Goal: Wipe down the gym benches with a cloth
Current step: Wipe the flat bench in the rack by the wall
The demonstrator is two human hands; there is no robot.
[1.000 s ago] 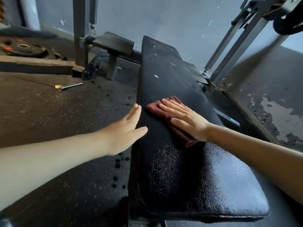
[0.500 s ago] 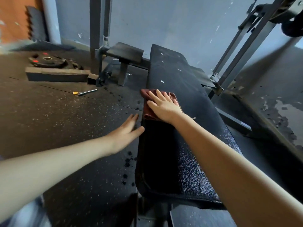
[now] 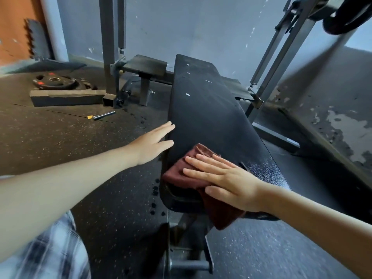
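– Two hands are out; what is each one doing?
– The right hand lies flat on the cloth, fingers straight and spread, pressing it onto the bench pad. It grips nothing. The left hand is also loose, fingers straight, held out ahead and to the left of the right one.
– Is the left one touching the bench?
– Its fingertips and thumb reach the pad's left edge; whether they press on it, I cannot tell.
– Where exactly is the cloth?
– Under the right palm and fingers, at the pad's near left corner. It is dark red, bunched up ahead of the fingertips, and one end hangs over the pad's near end below the thumb.
– And beyond the hands?
– The pad runs away past both hands; near the right wrist it looks glossy and crinkled. Left of the left hand, on the speckled floor, lies a small metal pin, and farther out sits a weight plate. A grey upright post stands beyond the left fingertips.
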